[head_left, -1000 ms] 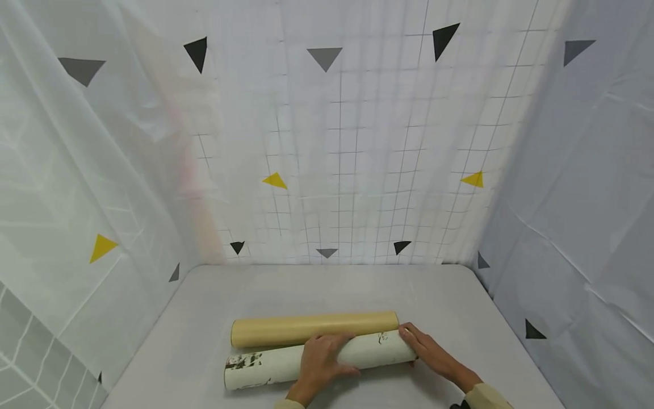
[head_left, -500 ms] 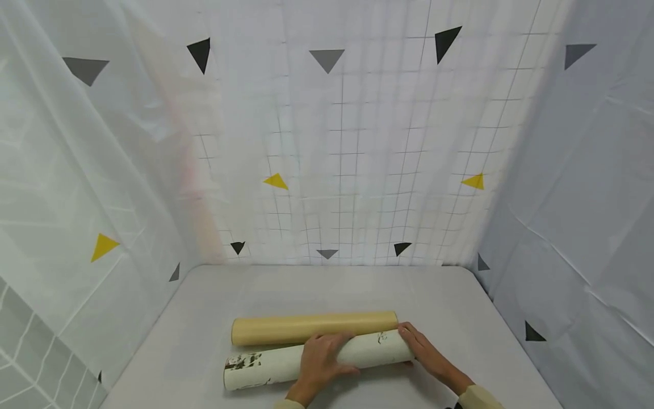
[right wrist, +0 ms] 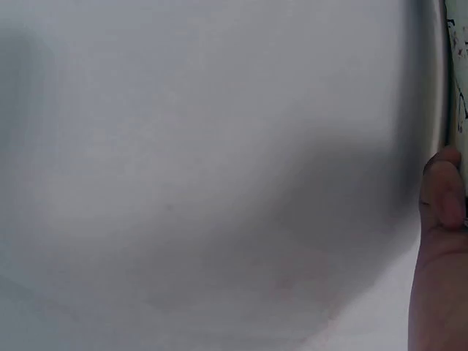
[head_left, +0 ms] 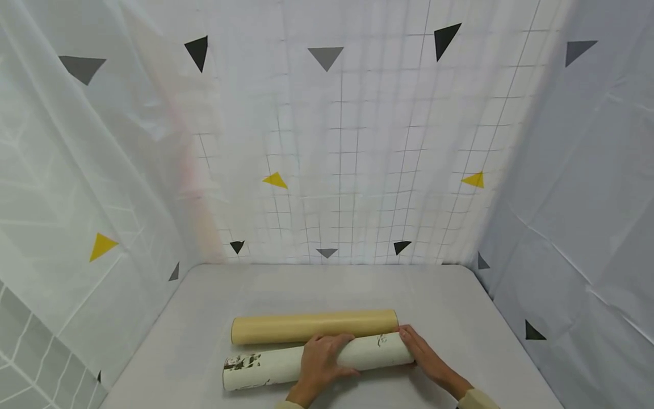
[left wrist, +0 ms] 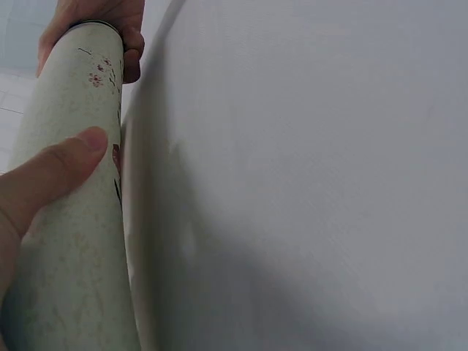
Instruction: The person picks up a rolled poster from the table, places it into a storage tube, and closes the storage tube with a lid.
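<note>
A pale cardboard tube [head_left: 278, 364] with dark branch-like print lies slightly slanted near the front of the table in the head view. Its middle is held by my left hand [head_left: 321, 366], thumb on the near side and fingers over the top. At the tube's right end, my right hand [head_left: 428, 358] grips the rim. The left wrist view shows the pale tube [left wrist: 69, 256] close up, the left thumb [left wrist: 62, 168] across it and the right hand [left wrist: 130, 33] around its far end. In the right wrist view, only a strip of the printed tube [right wrist: 459, 80] appears.
A plain yellow tube [head_left: 286, 329] lies just behind the pale one, roughly parallel to it. Both rest on a white table [head_left: 327, 287] with rounded far corners. Pale sheets with triangle marks hang behind, including a grid-lined back sheet [head_left: 306, 130], and at both sides.
The right hand has shifted very slightly at the tube's end, and that end sits a touch lower and further left. The left hand and the yellow tube look nearly unmoved.
</note>
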Demonstrator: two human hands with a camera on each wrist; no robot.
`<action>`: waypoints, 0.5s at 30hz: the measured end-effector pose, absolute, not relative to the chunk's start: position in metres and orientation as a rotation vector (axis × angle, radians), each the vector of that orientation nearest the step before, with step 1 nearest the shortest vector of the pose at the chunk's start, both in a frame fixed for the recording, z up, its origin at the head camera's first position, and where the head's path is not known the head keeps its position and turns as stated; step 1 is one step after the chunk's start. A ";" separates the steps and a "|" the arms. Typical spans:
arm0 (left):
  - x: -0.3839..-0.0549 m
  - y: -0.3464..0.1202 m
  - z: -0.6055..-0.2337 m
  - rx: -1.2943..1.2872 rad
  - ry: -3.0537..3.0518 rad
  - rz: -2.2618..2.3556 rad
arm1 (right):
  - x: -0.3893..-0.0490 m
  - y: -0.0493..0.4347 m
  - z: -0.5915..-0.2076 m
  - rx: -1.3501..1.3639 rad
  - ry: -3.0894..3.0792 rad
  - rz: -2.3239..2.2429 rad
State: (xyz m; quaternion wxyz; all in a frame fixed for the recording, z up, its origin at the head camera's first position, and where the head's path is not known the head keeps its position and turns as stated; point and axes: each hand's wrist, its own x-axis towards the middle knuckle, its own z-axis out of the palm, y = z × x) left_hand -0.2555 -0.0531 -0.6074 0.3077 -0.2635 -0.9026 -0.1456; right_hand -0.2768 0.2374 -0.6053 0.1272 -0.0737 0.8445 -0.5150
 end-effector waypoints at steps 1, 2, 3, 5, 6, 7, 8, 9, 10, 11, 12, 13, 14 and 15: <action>-0.255 -0.054 -0.608 -0.698 -2.391 -0.377 | -0.276 0.237 -0.606 -0.217 2.480 -1.479; -0.255 -0.054 -0.609 -0.702 -2.397 -0.371 | -0.275 0.237 -0.607 -0.217 2.505 -1.460; -0.254 -0.054 -0.610 -0.704 -2.403 -0.368 | -0.274 0.237 -0.607 -0.217 2.540 -1.432; -0.253 -0.055 -0.611 -0.716 -2.410 -0.361 | -0.271 0.237 -0.608 -0.212 2.594 -1.387; -0.253 -0.055 -0.612 -0.723 -2.410 -0.357 | -0.270 0.237 -0.609 -0.211 2.621 -1.367; -0.252 -0.054 -0.612 -0.729 -2.410 -0.354 | -0.269 0.238 -0.609 -0.213 2.641 -1.353; -0.252 -0.054 -0.612 -0.731 -2.408 -0.351 | -0.268 0.238 -0.609 -0.219 2.653 -1.345; -0.252 -0.054 -0.611 -0.731 -2.403 -0.344 | -0.267 0.239 -0.609 -0.226 2.663 -1.340; -0.251 -0.054 -0.611 -0.732 -2.399 -0.337 | -0.267 0.239 -0.609 -0.233 2.667 -1.342; -0.251 -0.054 -0.611 -0.731 -2.396 -0.330 | -0.267 0.239 -0.610 -0.241 2.673 -1.341; -0.251 -0.054 -0.610 -0.731 -2.392 -0.322 | -0.267 0.239 -0.611 -0.248 2.683 -1.340; -0.250 -0.055 -0.610 -0.730 -2.386 -0.315 | -0.267 0.239 -0.612 -0.241 2.687 -1.339; -0.250 -0.055 -0.611 -0.729 -2.379 -0.303 | -0.267 0.238 -0.613 -0.231 2.694 -1.335; -0.250 -0.055 -0.612 -0.731 -2.370 -0.294 | -0.268 0.238 -0.614 -0.221 2.704 -1.324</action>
